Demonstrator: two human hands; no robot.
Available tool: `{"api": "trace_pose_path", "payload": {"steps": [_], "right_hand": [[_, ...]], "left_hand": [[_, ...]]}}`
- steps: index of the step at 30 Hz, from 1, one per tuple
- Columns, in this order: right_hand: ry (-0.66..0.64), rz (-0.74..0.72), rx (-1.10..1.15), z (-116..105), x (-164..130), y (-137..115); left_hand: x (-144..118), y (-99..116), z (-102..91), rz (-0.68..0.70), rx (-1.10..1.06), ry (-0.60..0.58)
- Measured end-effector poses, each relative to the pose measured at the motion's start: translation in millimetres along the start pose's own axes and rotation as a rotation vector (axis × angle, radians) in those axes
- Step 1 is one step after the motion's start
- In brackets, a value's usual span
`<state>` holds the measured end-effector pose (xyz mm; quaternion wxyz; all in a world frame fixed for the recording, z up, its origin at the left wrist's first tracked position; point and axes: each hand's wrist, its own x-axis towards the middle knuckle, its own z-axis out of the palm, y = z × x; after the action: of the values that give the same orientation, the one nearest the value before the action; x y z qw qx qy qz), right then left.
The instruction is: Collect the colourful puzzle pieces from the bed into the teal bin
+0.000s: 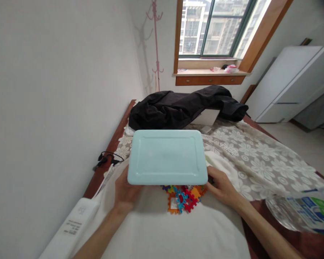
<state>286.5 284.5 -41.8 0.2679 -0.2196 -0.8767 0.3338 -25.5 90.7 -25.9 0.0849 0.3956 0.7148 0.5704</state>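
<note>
Holding item: pale blue plastic lid [167, 157], flat, rigid, likely light and smooth, raised above coloured puzzle pieces [184, 199] on the table [307, 244]. Left hand [126, 192] and right hand [221, 187]: grip closed on the near corners; short edges hold best.

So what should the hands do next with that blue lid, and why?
Probably lift the light blue lid clear and set it aside on the white cloth. Both the left hand and right hand grip its ends, and it hovers over the colourful puzzle pieces, hiding most of them.
</note>
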Motion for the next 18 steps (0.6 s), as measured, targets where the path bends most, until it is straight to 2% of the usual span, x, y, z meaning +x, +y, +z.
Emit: {"api": "trace_pose_path", "payload": {"steps": [2, 4, 5, 6, 8, 9, 10, 11, 13, 15, 18], "right_hand": [[0.058, 0.068, 0.108, -8, -3, 1], [-0.024, 0.15, 0.334, -20, -7, -1], [-0.151, 0.2, 0.491, -25, -10, -5], [-0.335, 0.252, 0.667, -29, -12, -12], [-0.79, 0.336, 0.998, -27, -16, -30], [-0.992, 0.345, 1.123, -19, -16, -41], [-1.132, 0.324, 1.206, -8, -15, -52], [-1.208, 0.296, 1.245, 5, -14, -61], [-1.213, 0.27, 1.238, 34, -9, -71], [-1.179, 0.363, 1.241, 55, -3, -69], [-1.05, 0.497, 1.333, 58, 9, -50]], "left_hand": [[0, 2, -0.4, -0.011, 0.003, 0.023], [0, 1, -1.1, -0.029, -0.009, 0.03], [0, -1, -1.5, -0.036, -0.028, 0.018], [0, -4, -1.9, -0.04, -0.05, 0.003], [-1, -8, -2.6, -0.038, -0.089, -0.026], [-1, -9, -2.8, -0.034, -0.102, -0.033], [-1, -9, -2.9, -0.034, -0.104, -0.037], [-1, -9, -2.9, -0.036, -0.101, -0.032], [-1, -7, -2.7, -0.05, -0.085, -0.018], [0, -5, -2.4, -0.066, -0.07, -0.002], [0, -2, -2.7, -0.072, -0.082, 0.019]]}}
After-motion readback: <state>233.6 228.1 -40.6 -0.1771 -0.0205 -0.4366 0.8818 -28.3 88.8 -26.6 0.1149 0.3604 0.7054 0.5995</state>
